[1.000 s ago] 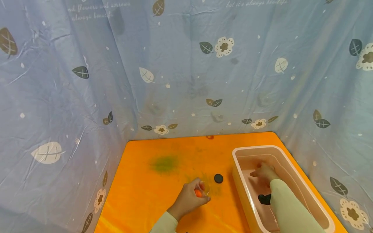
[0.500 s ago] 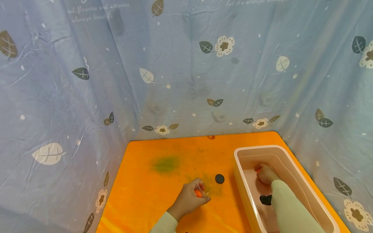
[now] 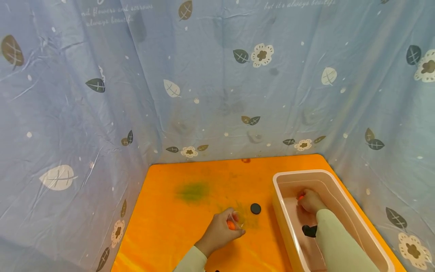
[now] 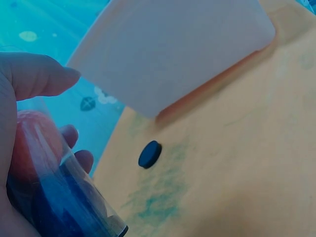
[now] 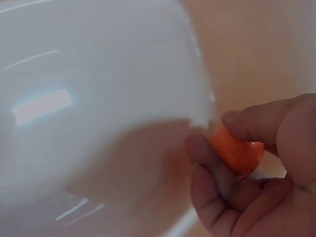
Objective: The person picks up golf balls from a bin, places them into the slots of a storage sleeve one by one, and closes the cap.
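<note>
My left hand point(image 3: 219, 233) grips a clear see-through container point(image 4: 79, 185) above the orange table. Inside it sit a round orange piece point(image 4: 37, 143) and, in the left wrist view, something dark blue below. Down in the far part of the pink plastic bin point(image 3: 284, 217), my right hand point(image 3: 312, 202) pinches a small bright orange piece point(image 5: 239, 153) between thumb and fingers. That piece is partly hidden by the fingers; its exact kind I cannot tell. A round black lid point(image 3: 255, 208) lies on the table between the container and the bin.
A black object point(image 3: 309, 231) lies on the bin floor, partly covered by the right sleeve point(image 3: 340, 241). The bin's tall walls surround the right forearm. Blue patterned curtain point(image 3: 217, 94) encloses the orange table point(image 3: 170, 234) at the back and both sides.
The right hand's spread fingers have closed on the orange piece in the bin; since half a second ago it has barely moved. The left hand stays where it was with the container.
</note>
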The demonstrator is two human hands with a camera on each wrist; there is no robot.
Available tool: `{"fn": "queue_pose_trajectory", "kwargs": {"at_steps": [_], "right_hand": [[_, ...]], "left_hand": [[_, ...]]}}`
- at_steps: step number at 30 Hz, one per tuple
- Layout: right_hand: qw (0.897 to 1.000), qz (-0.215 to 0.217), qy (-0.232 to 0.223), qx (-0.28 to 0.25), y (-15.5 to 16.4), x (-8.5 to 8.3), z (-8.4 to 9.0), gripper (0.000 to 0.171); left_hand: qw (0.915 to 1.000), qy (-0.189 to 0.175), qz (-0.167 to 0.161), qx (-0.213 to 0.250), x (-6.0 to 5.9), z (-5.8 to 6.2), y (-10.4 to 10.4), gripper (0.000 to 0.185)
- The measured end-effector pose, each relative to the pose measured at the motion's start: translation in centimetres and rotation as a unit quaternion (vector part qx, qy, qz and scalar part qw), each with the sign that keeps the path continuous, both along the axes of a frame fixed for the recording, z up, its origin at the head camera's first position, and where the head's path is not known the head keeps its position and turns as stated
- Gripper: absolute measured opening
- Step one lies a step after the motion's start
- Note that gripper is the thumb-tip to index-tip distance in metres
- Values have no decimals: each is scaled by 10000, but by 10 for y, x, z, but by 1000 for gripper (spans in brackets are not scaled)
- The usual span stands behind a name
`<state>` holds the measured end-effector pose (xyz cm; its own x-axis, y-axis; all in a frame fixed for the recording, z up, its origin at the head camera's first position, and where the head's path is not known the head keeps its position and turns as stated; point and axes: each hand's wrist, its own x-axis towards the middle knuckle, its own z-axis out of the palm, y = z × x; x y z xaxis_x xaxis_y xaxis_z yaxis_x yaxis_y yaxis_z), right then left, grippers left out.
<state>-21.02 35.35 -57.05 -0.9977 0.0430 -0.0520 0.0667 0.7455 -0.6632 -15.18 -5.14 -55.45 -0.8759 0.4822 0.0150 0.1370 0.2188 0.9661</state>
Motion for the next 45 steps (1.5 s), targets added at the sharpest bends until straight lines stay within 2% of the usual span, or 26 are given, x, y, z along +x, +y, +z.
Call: {"fn": "queue_pose_trajectory", "kwargs": {"at_steps": [3, 6, 8, 11, 14, 20, 24, 28, 34, 40, 45], "right_hand": [[9999, 48, -53, -137, -2, -3, 4, 11], [9965, 29, -309, -780, -6, -5, 13, 16], [9907, 27, -453, -1282, -9, -7, 19, 21], [9845, 97, -570, -1655, -11, -9, 27, 32], [9828, 169, -536, -1757, -13, -10, 36, 37], [9836, -4, -286, -1781, -25, -5, 56, 37], [9804, 40, -135, -1965, -38, 1, 70, 40], [9756, 18, 199, -2186, -53, 7, 82, 42], [9734, -96, 696, -2182, -74, 14, 93, 45], [9702, -113, 909, -2243, -86, 23, 100, 44], [9632, 42, 977, -2505, -95, 32, 108, 45]], "left_hand": [[10000, 0, -9, -4, 0, 0, -1, 31], [10000, 70, -44, 6, -1, 2, -1, 31], [9999, 150, -72, -5, -1, 3, -1, 31], [9997, 211, -91, 11, -2, 2, -2, 32], [9998, 198, -94, 36, -1, 0, -2, 33], [9998, 163, -81, 42, -1, 1, -4, 32], [9999, 127, -62, 79, 0, 1, -5, 32], [9998, 113, -81, 118, 1, -2, -5, 32], [9998, 97, -73, 140, 2, -5, -5, 33], [9997, 201, -72, 99, 2, -6, -6, 33], [9998, 164, -97, 115, 2, -6, -7, 32]]}}
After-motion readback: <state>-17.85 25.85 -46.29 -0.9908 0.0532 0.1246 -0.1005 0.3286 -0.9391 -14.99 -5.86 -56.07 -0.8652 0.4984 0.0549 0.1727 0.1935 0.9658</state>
